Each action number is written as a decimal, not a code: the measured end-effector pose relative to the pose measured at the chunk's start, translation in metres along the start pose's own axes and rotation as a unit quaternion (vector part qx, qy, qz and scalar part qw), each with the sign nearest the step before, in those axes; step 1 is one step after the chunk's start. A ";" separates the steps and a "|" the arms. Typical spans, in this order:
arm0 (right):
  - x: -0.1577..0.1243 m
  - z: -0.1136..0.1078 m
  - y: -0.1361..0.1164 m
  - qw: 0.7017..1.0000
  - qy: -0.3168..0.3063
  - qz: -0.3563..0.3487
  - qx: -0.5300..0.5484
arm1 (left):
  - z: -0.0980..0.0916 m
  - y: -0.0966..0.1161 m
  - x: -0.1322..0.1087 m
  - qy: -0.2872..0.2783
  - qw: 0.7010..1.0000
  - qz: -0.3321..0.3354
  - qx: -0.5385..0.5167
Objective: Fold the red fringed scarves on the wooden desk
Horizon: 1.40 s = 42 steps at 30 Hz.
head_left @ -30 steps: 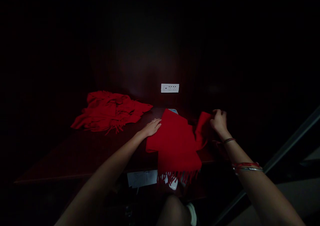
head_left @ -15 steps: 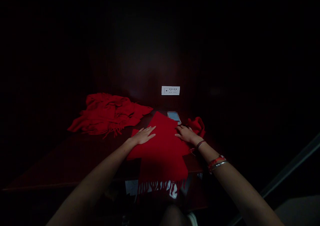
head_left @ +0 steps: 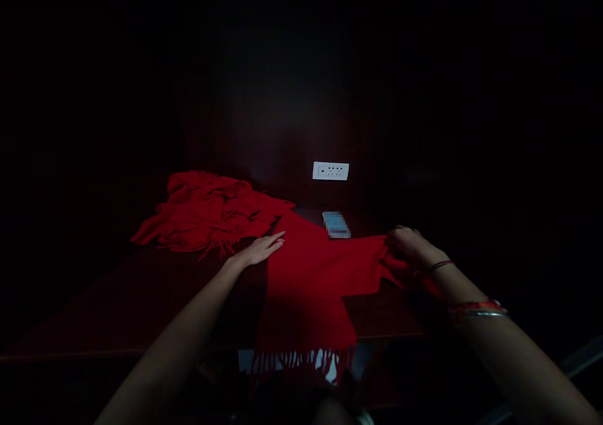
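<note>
A red fringed scarf (head_left: 306, 274) lies on the dark table (head_left: 141, 299), its fringed end hanging over the front edge. One part of it stretches to the right. My left hand (head_left: 264, 248) rests at the scarf's left edge with its fingers stretched out. On the right, my right hand (head_left: 409, 242) is closed on the scarf's upper corner, and bunched red cloth hangs below it.
A heap of red fringed cloth (head_left: 207, 208) lies at the back left. Behind the scarf is a phone (head_left: 336, 225). A white socket plate (head_left: 330, 171) is on the dark wall. Pale objects show under the table edge.
My right hand has moved right and closed on the scarf, drawing part of it out to that side. My left hand has shifted slightly left. The view has turned a little.
</note>
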State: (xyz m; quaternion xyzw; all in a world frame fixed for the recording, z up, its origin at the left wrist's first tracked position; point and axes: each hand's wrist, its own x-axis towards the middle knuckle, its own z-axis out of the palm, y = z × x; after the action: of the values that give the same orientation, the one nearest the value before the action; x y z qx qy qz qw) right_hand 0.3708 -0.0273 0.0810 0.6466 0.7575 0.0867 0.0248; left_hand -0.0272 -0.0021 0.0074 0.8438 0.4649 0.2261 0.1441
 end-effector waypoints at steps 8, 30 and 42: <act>0.030 0.006 -0.076 0.996 0.043 -0.054 0.052 | 0.011 -0.013 0.006 0.067 0.995 0.064 -0.025; 0.040 0.026 -0.118 0.952 0.003 -0.218 0.217 | 0.007 -0.007 0.006 0.057 0.994 0.090 0.020; 0.037 0.031 -0.136 0.940 0.060 -0.129 0.310 | 0.015 -0.004 0.010 0.125 0.990 -0.039 0.052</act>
State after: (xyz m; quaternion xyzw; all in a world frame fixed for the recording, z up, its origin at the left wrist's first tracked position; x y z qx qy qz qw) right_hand 0.2371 -0.0077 0.0314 0.5126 0.8238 -0.1179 -0.2115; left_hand -0.0172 0.0079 -0.0050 0.7963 0.5233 0.2992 0.0499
